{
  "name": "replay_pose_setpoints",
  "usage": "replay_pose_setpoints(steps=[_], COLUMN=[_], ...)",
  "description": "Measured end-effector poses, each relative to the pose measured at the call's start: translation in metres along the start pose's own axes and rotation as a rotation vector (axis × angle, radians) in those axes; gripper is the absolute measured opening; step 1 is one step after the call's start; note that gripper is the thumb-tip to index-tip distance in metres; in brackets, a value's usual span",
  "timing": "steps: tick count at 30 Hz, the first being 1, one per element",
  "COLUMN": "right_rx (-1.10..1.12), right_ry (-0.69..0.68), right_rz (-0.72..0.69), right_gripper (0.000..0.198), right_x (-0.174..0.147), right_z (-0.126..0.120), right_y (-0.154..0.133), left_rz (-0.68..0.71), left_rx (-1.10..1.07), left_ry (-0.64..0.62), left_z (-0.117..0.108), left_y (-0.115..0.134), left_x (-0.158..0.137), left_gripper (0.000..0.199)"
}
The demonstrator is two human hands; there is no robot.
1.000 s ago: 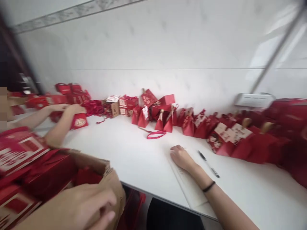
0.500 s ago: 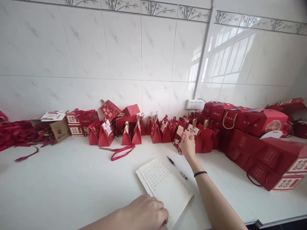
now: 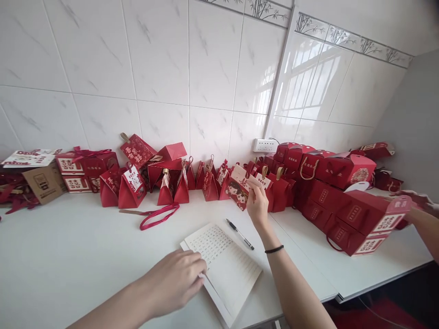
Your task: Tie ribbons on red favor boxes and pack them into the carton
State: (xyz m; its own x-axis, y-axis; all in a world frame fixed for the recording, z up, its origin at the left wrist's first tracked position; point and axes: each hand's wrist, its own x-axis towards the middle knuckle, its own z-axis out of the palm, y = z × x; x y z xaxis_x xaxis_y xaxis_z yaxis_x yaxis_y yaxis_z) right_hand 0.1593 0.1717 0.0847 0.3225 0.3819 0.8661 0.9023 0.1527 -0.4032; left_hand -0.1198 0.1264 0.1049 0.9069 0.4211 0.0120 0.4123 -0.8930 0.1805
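Observation:
My right hand (image 3: 258, 201) is closed on a small red-and-white gift box (image 3: 238, 188) printed with cartoon figures, tilted just in front of the row of red boxes. My left hand (image 3: 178, 278) has its fingers curled together at the left edge of an open notebook (image 3: 236, 278); whatever they may hold is hidden. Rows of handwriting cover the notebook's upper part. Beside its right edge lies a black-capped pen (image 3: 240, 234).
Red triangular boxes (image 3: 132, 187) line the wall, with a pink ribbon (image 3: 159, 215) before them. A cardboard box (image 3: 44, 183) stands at left. Large red gift boxes (image 3: 353, 214) are stacked at right, where another person's arm (image 3: 423, 224) reaches in. A power strip (image 3: 265, 145) sits behind.
The view has swung to the right. My left hand has moved up along the notebook's edge. The gift box in my right hand has turned its printed front more toward me. Another person's arm has appeared.

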Motion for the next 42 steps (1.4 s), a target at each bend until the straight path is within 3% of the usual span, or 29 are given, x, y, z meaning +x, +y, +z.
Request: replay_pose_setpoints(steps=[2,5,8,10,13,17,20,22,25,28,32,38,42], right_rx=[0.168,0.403,0.572,0.643,0.699,0.708,0.679,0.681,0.7,0.733,0.776,0.768,0.695], right_ry=[-0.013,-0.165,-0.294,-0.354,-0.406,-0.4,-0.35,-0.316,-0.327,-0.35,-0.282,-0.143,-0.098], right_rz=[-0.13,-0.265,-0.274,-0.241,-0.214,-0.234,-0.23,-0.19,-0.087,-0.005,0.038,0.098,0.101], right_gripper=[0.026,0.017,0.011,0.008,0.005,0.003,0.017,0.026,0.024,0.021,0.023,0.025,0.028], right_x=[-0.004,-0.017,-0.036,-0.047,-0.058,-0.064,-0.066,-0.068,-0.071,-0.071,-0.059,-0.019,-0.003], right_z=[-0.004,-0.003,0.005,0.01,0.013,0.013,0.014,0.016,0.018,0.019,0.014,-0.012,-0.026], right_y=[-0.02,-0.047,-0.067,-0.076,-0.084,-0.091,-0.094,-0.097,-0.102,-0.107,-0.108,-0.095,-0.079], left_rz=[-0.057,-0.127,-0.169,-0.196,-0.229,-0.181,-0.153,-0.158,-0.165,-0.136,-0.041,0.097,0.127], left_rx=[-0.025,-0.094,-0.133,-0.148,-0.209,-0.368,-0.435,-0.466,-0.507,-0.436,-0.225,-0.045,-0.038], left_ry=[0.136,0.435,0.735,0.842,0.867,0.768,0.722,0.73,0.769,0.803,0.841,0.908,0.947], left_z=[-0.003,-0.008,-0.012,-0.014,-0.015,-0.013,-0.01,-0.006,-0.004,-0.01,-0.031,-0.064,-0.067], left_y=[-0.01,-0.025,-0.034,-0.037,-0.039,-0.04,-0.04,-0.039,-0.036,-0.034,-0.029,-0.007,0.006], left_x=[0.002,0.005,0.008,0.009,0.011,0.013,0.014,0.015,0.017,0.019,0.029,0.066,0.092], left_gripper=[0.018,0.013,0.006,0.005,0.004,0.004,0.012,0.014,0.016,0.016,0.015,0.017,0.02])
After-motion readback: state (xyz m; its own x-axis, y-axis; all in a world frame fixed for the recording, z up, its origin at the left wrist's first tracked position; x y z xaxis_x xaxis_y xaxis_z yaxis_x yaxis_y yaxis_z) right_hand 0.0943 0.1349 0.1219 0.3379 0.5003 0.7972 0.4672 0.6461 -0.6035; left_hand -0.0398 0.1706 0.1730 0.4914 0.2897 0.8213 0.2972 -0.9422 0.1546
